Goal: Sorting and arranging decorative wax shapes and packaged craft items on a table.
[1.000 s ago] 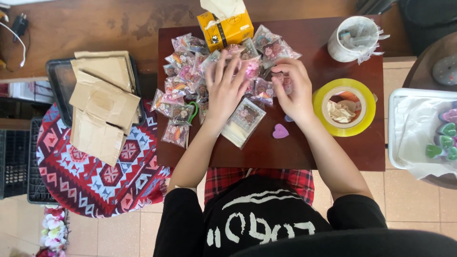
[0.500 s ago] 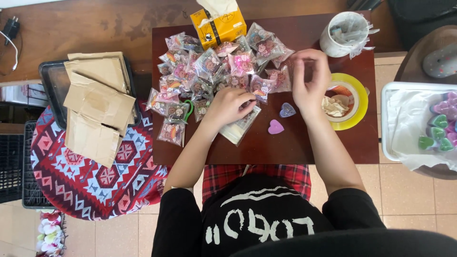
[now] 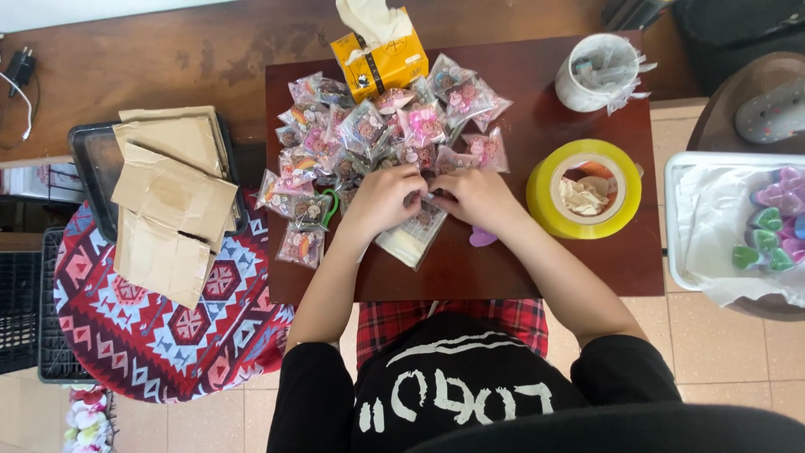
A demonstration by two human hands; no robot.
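Left hand: I see my left hand (image 3: 384, 200) curled, fingers bent inward onto the top edge of a clear cellophane packet (image 3: 417, 233); it pinches that edge, as far as I can tell.
Right hand: my right hand (image 3: 476, 200) meets it from 3 o'clock, fingers also curled on the same packet edge; both hands touch at the fingertips, likely so the thin film stays flat while it is worked.
Packet: it lies at the middle of the dark red bench (image 3: 637, 268), slanting toward 6 o'clock, half hidden under both hands. What is inside I cannot tell.
Heart piece: a small purple heart shape (image 3: 482, 239) rests on the bench just beside the right wrist, at 5 o'clock from the hand.
Packet pile: a heap of filled small packets (image 3: 369, 134) sits at 12 o'clock of the hands, close enough to reach without leaning.
Tissue box: a yellow tissue box (image 3: 379, 59) stands at the far edge, 12 o'clock.
Tape roll: a wide yellow tape roll (image 3: 543, 197) lies flat at 3 o'clock, scraps in its core.
Cup: a white cup (image 3: 579, 92) at 2 o'clock.
Cardboard: folded brown cardboard pieces (image 3: 168, 201) stacked at 9 o'clock, off the bench.
Tray: a white tray (image 3: 679, 218) with coloured hearts at 3 o'clock, well apart.
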